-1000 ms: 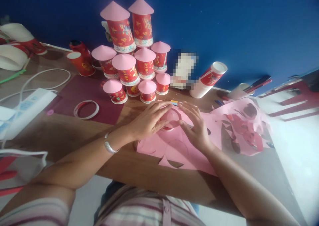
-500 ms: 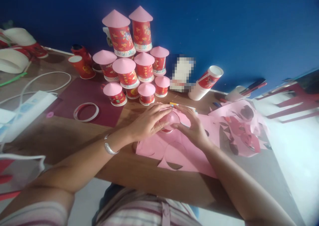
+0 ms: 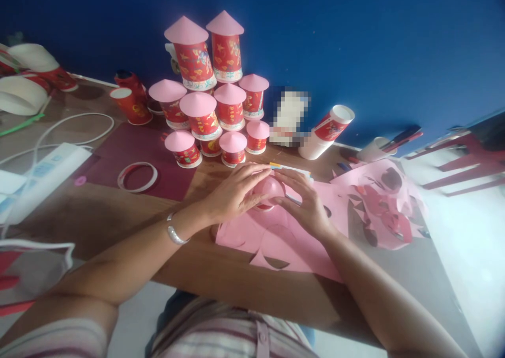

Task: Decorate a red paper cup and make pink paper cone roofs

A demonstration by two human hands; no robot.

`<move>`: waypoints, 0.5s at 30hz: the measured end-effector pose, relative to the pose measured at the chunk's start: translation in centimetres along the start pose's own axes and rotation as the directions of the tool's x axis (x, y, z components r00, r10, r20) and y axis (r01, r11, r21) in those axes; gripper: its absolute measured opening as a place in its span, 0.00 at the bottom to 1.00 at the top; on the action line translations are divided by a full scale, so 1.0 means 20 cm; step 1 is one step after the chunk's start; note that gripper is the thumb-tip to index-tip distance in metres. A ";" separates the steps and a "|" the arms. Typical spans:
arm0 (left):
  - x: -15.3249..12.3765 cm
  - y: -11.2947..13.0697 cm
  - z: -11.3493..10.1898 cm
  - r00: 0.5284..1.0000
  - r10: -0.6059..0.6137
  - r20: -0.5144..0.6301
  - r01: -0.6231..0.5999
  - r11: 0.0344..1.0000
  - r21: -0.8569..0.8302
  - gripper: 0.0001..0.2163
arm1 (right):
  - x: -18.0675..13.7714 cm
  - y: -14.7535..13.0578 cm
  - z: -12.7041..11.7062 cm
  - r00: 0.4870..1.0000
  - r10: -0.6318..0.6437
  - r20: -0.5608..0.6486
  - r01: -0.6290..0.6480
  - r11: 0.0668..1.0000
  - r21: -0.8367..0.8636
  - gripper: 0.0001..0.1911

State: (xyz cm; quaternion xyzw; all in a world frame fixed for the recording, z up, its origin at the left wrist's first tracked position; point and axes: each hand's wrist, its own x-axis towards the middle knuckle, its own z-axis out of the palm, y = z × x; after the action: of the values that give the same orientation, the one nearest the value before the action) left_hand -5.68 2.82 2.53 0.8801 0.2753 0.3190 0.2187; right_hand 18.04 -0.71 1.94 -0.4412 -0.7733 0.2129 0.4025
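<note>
Between my two hands sits a small pink paper cone [image 3: 272, 188] on top of a red paper cup [image 3: 265, 207], whose rim just shows below it. My left hand [image 3: 236, 192] curves round the cone's left side, thumb and fingers against its edge. From the right, my right hand [image 3: 305, 203] presses its thumb and fingertips to the cone in the same way. Both sets of fingertips almost meet at the far side. Cone and cup rest over a pink paper sheet [image 3: 244, 237] with round and pointed cut-outs.
Beyond my hands stands a stack of red cups with pink cone roofs [image 3: 197, 111]. A paper ring [image 3: 137, 177] lies on a dark red sheet [image 3: 173, 182]. Pink paper scraps [image 3: 389, 205], a leaning cup stack [image 3: 327, 131] and a pen cup [image 3: 376, 149] are right; a power strip [image 3: 47, 179] is left.
My hands keep their place round the pink cone, with only a slight shift of the fingers. The whole view has moved a little.
</note>
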 end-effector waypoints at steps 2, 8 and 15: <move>0.00 0.02 -0.01 1.000 -0.004 -0.022 0.004 1.000 -0.017 0.24 | -0.01 -0.01 0.00 0.999 -0.037 -0.030 0.035 0.998 -0.045 0.26; 0.02 0.04 -0.01 0.915 -0.398 -0.063 0.320 0.813 -0.487 0.19 | -0.01 -0.03 0.02 0.988 -0.147 -0.043 0.139 0.977 -0.161 0.28; 0.05 0.02 0.05 0.770 -0.625 0.126 0.427 0.359 -0.830 0.18 | 0.00 -0.02 0.05 0.989 -0.141 -0.035 0.135 0.982 -0.134 0.28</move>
State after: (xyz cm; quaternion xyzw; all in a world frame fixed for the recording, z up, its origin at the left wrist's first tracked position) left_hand -4.17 2.93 2.57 0.4952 0.3831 0.4120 0.6621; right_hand 17.12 -0.87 1.63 -0.4167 -0.8052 0.1232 0.4035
